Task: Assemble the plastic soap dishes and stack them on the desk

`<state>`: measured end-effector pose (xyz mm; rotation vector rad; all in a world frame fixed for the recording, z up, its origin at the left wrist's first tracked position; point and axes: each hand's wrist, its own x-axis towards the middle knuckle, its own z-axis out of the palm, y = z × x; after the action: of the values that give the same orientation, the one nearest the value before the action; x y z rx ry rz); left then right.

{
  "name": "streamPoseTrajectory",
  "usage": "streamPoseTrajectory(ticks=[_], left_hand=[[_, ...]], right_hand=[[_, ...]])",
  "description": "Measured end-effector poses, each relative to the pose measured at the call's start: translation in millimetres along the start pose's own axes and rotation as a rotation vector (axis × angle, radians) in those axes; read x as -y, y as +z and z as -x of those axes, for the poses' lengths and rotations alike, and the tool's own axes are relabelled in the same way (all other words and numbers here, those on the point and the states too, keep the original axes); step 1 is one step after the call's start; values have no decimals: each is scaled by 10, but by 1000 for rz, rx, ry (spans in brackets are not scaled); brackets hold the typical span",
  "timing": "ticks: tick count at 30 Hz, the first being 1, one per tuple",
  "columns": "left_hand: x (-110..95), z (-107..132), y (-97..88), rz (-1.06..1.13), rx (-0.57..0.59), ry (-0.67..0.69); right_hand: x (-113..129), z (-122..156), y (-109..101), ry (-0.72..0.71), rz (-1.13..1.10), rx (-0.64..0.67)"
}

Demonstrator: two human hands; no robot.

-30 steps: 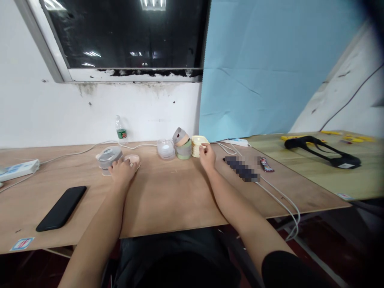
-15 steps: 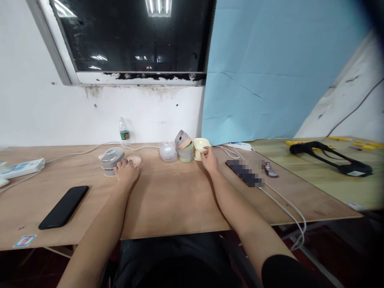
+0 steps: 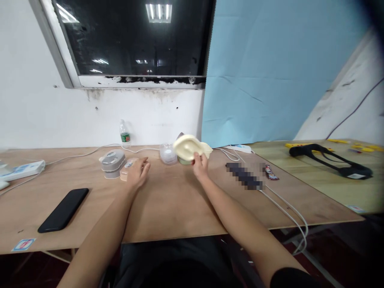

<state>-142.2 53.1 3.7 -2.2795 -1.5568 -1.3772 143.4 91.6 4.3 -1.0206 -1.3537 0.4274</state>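
My right hand [image 3: 200,166] pinches a pale yellow bowl [image 3: 186,147] and holds it tilted above the table, in front of the stack of yellow bowls [image 3: 207,149] and the green and grey bowls [image 3: 182,160]. My left hand [image 3: 137,173] rests on the wooden table [image 3: 168,200] with its fingers spread, next to a small pink container [image 3: 126,171] and a grey lidded container [image 3: 112,162]. A clear round container [image 3: 168,154] stands between my two hands, farther back.
A black phone [image 3: 63,209] lies at the left. A white power strip [image 3: 21,170] and its cable run along the back, by a small water bottle [image 3: 124,134]. A blurred dark item [image 3: 245,176], white cables [image 3: 285,208] and a black strap [image 3: 327,158] lie to the right.
My right hand has lifted one yellow bowl off the stack and drawn it toward me. My left hand has slid off the pink container to its right side.
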Motion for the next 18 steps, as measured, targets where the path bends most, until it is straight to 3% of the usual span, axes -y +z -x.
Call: streamPoseTrajectory(ticks=[4,6,8,11,15,18], left_hand=[[-40,24,48,136,-60,4],[-57,22,44,110,-69,-27],[-79,22,37,69,2,-38],[-129,44,57,16,213,19],[-199,102,146,-36,488,107],[-233,127,199,-59,542,122]], right_hand=[[35,129,163,87,286,545],[25,176,166,91,378,657],[16,215,155,92,442,652],[34,244,157,51,536,560],[130,121,152,-71,619,297],[245,-142,101,-291,662,105]])
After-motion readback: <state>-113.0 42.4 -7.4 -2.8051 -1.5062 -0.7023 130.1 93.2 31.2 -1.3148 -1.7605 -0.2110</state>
